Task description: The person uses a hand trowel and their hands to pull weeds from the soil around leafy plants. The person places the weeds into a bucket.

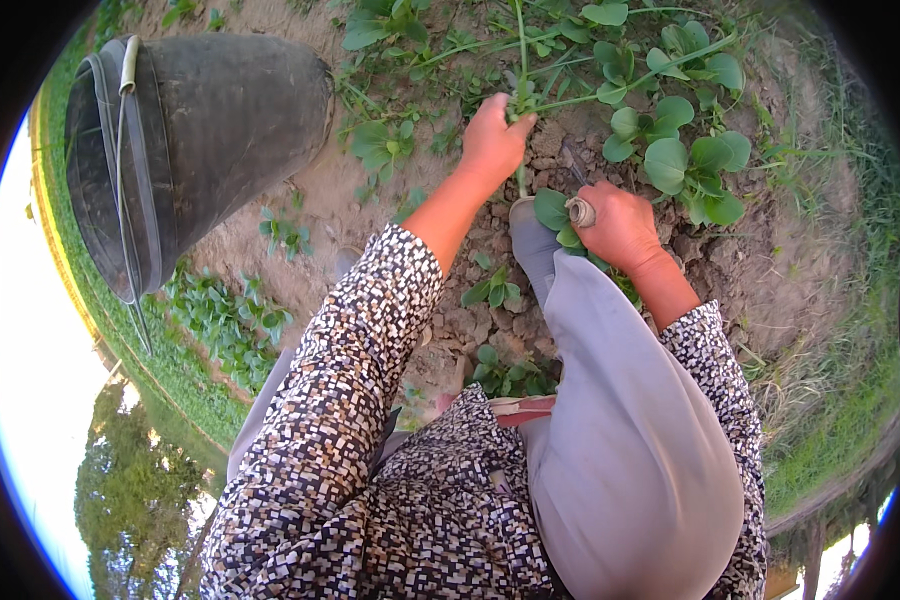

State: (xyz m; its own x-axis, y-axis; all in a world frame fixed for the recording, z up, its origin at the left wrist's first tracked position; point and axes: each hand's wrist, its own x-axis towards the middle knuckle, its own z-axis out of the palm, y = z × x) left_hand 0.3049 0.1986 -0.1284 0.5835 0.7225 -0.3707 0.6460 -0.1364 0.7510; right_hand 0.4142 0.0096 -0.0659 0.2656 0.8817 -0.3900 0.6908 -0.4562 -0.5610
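Observation:
My left hand [497,139] is closed around the base of a long-stemmed green weed [523,97], whose stems spread out over the soil. In my right hand [621,225] is a hand tool with a round, wrapped handle [581,212]. Its narrow metal blade [574,162] points away from me toward the broken soil; the tip is hard to make out. Broad-leaved seedlings [666,165] grow just beyond and to the right of my right hand. One leafy plant [552,209] touches the handle's left side, beside my shoe.
A large black rubber bucket [232,105] with a wire handle lies tilted at the upper left. My grey shoe [534,240] rests on cloddy soil between small seedlings [490,288]. More leafy plants [225,322] grow at the left, and grass [847,390] borders the bed at the right.

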